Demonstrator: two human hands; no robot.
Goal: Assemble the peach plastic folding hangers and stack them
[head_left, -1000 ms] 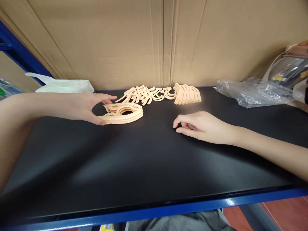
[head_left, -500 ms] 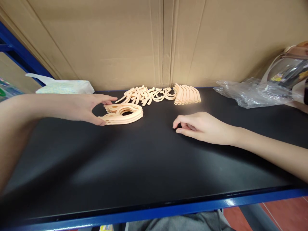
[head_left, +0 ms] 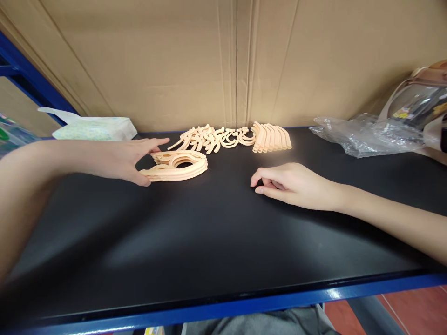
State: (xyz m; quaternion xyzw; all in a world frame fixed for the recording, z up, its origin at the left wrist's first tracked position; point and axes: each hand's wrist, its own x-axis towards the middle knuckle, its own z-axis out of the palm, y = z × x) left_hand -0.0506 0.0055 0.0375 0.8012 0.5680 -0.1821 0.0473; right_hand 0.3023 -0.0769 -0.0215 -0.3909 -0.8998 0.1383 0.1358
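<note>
My left hand [head_left: 131, 158] is at the left end of a stack of peach plastic folding hanger pieces [head_left: 179, 173]. Its thumb and fingers are spread around that end, the thumb at or very near the lower edge; firm contact is hard to tell. Behind the stack lies a jumble of thin curved pieces [head_left: 204, 138], with C-shaped hook pieces [head_left: 229, 138] beside it. Wide curved arm pieces [head_left: 272, 137] stand in a neat row to their right. My right hand [head_left: 289, 186] rests on the black tabletop, fingers curled toward the thumb, with nothing visible in them.
A white soft pack [head_left: 96, 129] lies at the back left. Crumpled clear plastic [head_left: 366, 139] and a transparent bag [head_left: 415, 104] are at the right, with part of another arm beside them. Cardboard [head_left: 174, 60] backs the table; a blue rail [head_left: 223, 302] edges its front.
My left hand has drawn slightly left and down, its thumb shifting back along the stack's end. The hanger pieces and my right hand have stayed in place.
</note>
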